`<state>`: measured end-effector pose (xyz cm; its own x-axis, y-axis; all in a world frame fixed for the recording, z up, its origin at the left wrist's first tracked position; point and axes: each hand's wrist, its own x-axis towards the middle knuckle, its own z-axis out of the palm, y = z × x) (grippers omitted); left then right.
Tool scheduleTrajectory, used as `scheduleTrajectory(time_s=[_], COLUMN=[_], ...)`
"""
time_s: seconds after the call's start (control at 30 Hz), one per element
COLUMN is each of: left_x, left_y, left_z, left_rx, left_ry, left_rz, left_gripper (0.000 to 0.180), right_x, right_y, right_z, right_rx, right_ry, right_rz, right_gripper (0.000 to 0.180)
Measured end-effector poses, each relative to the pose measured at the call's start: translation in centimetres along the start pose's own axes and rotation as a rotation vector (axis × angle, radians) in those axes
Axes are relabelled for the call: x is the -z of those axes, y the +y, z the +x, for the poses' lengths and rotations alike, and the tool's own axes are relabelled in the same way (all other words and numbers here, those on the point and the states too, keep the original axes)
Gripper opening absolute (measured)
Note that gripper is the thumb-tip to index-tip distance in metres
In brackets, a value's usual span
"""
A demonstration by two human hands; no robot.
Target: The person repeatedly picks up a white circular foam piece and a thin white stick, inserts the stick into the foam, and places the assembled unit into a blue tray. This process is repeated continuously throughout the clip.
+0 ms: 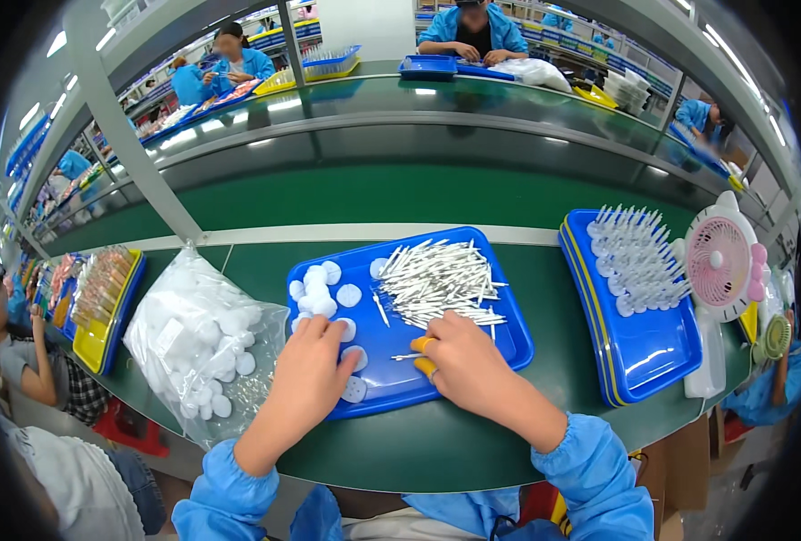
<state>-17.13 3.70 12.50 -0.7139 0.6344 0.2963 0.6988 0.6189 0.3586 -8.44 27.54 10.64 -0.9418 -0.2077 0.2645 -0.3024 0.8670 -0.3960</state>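
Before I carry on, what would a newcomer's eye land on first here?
Probably the heap of slim white sticks in the blue tray at the centre, with the right hand at its near edge, wearing yellow finger covers. The left hand is over the tray's left side, among pale discs. Then the pink-and-white fan toward the right would catch the eye.
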Motion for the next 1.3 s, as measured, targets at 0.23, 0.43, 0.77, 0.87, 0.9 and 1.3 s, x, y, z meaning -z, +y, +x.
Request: scheduleTrajectory(time_s=[0.23,0.43,0.77,0.87,0.9,1.3], left_x=[0.7,0.2,-1.8,-2.6,-3.0,-3.3], left_y=[-0.3,0.0,2.4,3.2,3.2,3.2], left_z=[0.4,0.3,2.9,2.3,2.1,1.6], left_rx=[-0.031,-0.044,0.308,0.338,0.347,0.425], left_ry=[-0.149,-0.246,-0.318,-0.307,-0.295,-0.356], left_rz=[0.024,-0.027,-1.121,-1.233,-1.267,-1.309], left_gripper=[0.036,0.033,0.018,0.017,0.018,0.02], right_x=[-1.9,-0.6,1.9,2.3,2.2,1.6], right_y=[-0.5,-0.7,-2.6,-2.5,-2.4,-1.8], right_z=[0.2,-2.0,-2.9,-2.8,-3.0,-4.0], right_rx=[-0.004,-0.3,-0.162,-0.139,-0.138,-0.041], right_ry=[0.027,0.142,0.384,0.336,0.315,0.236], right_rz=[0.052,0.443,0.471,0.454,0.428,0.221], right_gripper=[0.018,0.022,0.034,0.041,0.042,0.045])
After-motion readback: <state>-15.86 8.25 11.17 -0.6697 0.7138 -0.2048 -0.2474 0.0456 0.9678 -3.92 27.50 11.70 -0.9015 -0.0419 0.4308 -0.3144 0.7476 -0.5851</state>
